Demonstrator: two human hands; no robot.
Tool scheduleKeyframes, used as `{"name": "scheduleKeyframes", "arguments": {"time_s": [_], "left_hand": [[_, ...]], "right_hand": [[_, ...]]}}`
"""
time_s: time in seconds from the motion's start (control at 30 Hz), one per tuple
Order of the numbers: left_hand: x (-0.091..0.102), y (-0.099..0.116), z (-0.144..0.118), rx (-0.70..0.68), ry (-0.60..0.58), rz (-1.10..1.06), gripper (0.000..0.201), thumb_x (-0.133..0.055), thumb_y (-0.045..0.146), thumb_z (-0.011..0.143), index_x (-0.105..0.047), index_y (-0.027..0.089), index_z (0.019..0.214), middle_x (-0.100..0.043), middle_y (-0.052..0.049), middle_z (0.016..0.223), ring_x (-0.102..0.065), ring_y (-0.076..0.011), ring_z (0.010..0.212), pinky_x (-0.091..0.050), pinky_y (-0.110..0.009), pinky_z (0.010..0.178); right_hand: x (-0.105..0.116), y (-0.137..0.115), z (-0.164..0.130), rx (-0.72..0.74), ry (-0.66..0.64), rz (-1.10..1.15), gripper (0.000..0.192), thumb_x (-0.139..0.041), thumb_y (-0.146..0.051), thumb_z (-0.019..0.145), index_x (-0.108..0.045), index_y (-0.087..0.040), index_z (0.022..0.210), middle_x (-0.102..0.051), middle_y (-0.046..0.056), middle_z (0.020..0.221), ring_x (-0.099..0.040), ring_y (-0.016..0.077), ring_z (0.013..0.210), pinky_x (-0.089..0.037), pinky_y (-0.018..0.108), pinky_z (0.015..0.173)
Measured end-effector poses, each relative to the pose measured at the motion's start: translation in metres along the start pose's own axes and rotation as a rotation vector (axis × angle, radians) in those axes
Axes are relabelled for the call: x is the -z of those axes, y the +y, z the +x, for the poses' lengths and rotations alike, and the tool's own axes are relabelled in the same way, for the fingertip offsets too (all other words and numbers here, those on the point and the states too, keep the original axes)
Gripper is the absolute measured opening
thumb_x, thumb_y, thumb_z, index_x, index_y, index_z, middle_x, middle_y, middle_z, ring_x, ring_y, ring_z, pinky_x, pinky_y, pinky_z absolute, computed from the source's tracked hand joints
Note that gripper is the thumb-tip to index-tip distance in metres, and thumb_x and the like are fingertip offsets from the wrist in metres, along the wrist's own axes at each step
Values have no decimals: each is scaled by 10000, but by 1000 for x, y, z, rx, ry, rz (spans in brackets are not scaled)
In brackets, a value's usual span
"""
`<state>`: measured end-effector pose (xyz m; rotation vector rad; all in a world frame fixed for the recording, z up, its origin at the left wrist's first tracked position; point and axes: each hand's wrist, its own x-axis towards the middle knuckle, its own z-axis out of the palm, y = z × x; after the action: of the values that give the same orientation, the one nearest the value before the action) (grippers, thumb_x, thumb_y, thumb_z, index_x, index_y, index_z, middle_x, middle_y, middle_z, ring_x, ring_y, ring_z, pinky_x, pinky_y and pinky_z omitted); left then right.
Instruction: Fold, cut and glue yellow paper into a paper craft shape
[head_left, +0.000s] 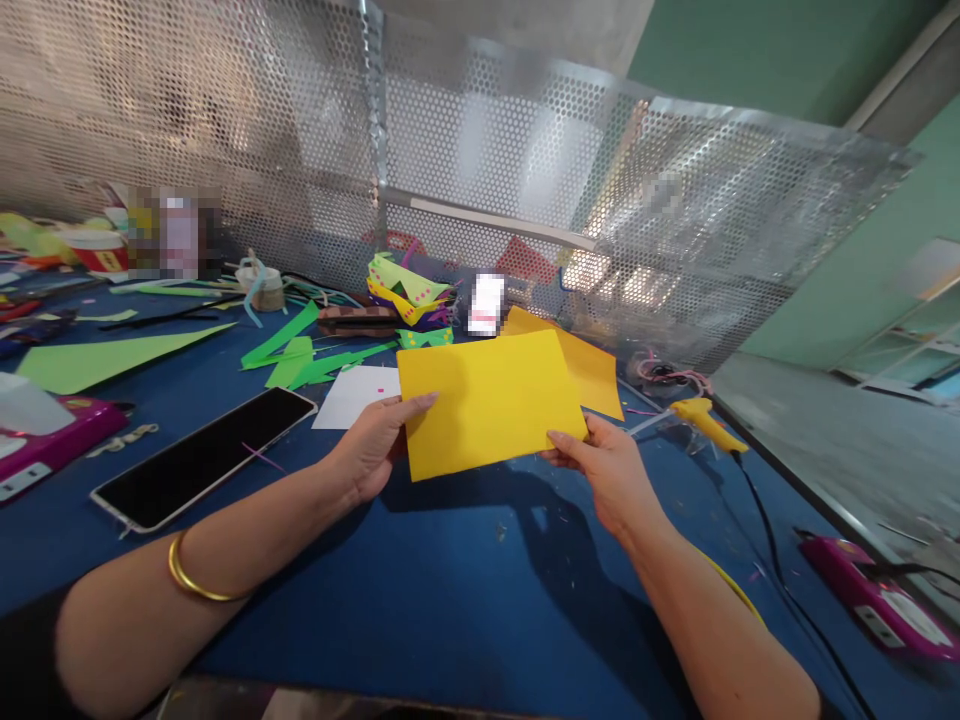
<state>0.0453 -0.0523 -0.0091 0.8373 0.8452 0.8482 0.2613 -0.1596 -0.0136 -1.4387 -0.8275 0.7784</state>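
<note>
A flat yellow sheet, roughly rectangular, is held up above the blue table between my hands. My left hand pinches its left edge, thumb on the front face. The lower right corner is gripped by my right hand, also with the thumb in front. Behind the sheet lies an orange-yellow piece, partly covered by it. A white paper rests on the table behind my left hand. The fingers behind the sheet are mostly hidden.
A phone lies at left near a purple power strip. Green strips and a decorated paper mask are at the back. A yellow glue gun and another power strip are right. A perforated metal screen stands behind.
</note>
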Motion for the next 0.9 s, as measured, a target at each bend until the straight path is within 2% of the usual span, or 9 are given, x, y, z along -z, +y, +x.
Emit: {"name": "scheduleKeyframes", "arguments": {"time_s": [0.13,0.2,0.27,0.43,0.53,0.63,0.73,0.83,0.9], "left_hand": [[0,3,2,-23,15,-29,209,-697,121,769,-725,118,976,-746,-140,1054,-731,-224,841,-605,-284,696],[-1,3,3,-28,37,-45,204,-693,115,770,-720,105,972,-751,-145,1028,-731,-226,838,-605,-285,697],[-1,3,3,-30,81,-53,191,-686,112,775,-715,95,963,-753,-146,1012,-732,-221,822,-605,-277,684],[-5,-1,-4,32,137,-66,201,-664,89,787,-696,87,986,-752,-144,998,-729,-201,755,-601,-267,634],[-10,-4,-9,123,112,-61,224,-654,94,799,-679,92,1022,-746,-139,1022,-724,-194,751,-597,-269,635],[-11,-4,-12,132,84,-62,197,-615,203,861,-671,117,1029,-745,-132,1019,-721,-201,786,-585,-266,630],[-3,1,-16,-60,131,24,236,-520,230,901,-662,149,1070,-719,-124,1101,-705,-213,889,-563,-263,643],[18,7,-26,-317,266,288,352,-556,113,793,-668,202,1115,-667,-76,1229,-627,-229,1098,-528,-296,837],[36,9,-36,-441,169,610,375,-627,94,709,-725,233,1044,-701,-59,1159,-589,-266,1150,-444,-348,996]], "right_hand": [[5,7,4,164,82,-195,473,-699,-470,732,-633,-168,1091,-719,120,1054,-687,267,897,-557,414,786],[9,7,4,399,225,-449,543,-624,-506,814,-575,-165,1234,-636,169,1224,-607,320,1114,-513,486,891],[10,3,1,689,252,-717,585,-604,-518,852,-528,-166,1313,-572,193,1298,-526,343,1221,-464,524,962],[-2,-1,-14,1260,-138,-1153,429,-640,-379,886,-585,-184,1264,-648,130,1213,-551,285,1176,-428,460,1018],[-11,5,-20,1383,-180,-1288,285,-569,-140,912,-640,-114,1187,-702,121,1101,-617,248,1040,-478,400,924],[-12,7,-23,1448,-125,-1301,280,-530,-77,911,-667,-98,1154,-727,122,1041,-652,230,940,-513,364,815],[-6,3,-29,1456,-71,-1235,272,-553,-82,907,-684,-138,1139,-739,108,1020,-661,217,940,-520,353,819],[1,2,-43,1425,-86,-1179,286,-595,-66,879,-683,-139,1142,-742,106,1006,-671,220,940,-524,354,829],[5,5,-56,1374,-137,-1141,308,-588,-70,883,-672,-154,1168,-741,101,1016,-675,216,952,-530,354,830]]}}
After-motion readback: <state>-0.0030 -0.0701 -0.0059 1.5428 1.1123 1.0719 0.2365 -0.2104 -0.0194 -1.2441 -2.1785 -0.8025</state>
